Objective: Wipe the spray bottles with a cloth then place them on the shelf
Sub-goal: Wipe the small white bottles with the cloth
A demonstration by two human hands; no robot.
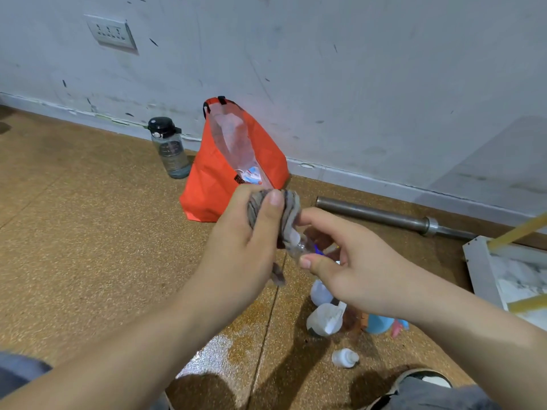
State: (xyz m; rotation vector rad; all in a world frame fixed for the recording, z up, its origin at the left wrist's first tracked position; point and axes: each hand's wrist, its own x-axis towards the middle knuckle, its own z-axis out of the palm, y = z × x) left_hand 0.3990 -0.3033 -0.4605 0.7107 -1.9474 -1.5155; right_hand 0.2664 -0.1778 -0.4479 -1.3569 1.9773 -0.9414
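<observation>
My left hand (245, 241) grips a grey striped cloth (288, 214) wrapped round one end of a small clear spray bottle (302, 248). My right hand (355, 267) pinches the bottle's other end between thumb and fingers, so most of the bottle is hidden. Below my right wrist, several more bottles lie on the floor: two white ones (324, 318), a blue one with a pink trigger (381, 324) and a tiny white one (344, 358). The white marble-patterned shelf (485, 270) with yellow posts lies at the right edge.
An orange bag (213, 179) with a clear plastic bag in it leans on the wall, beside a dark water bottle (170, 149). A steel barbell (384, 216) lies along the baseboard. My shoe (426, 380) is at the bottom right on the cork-coloured floor.
</observation>
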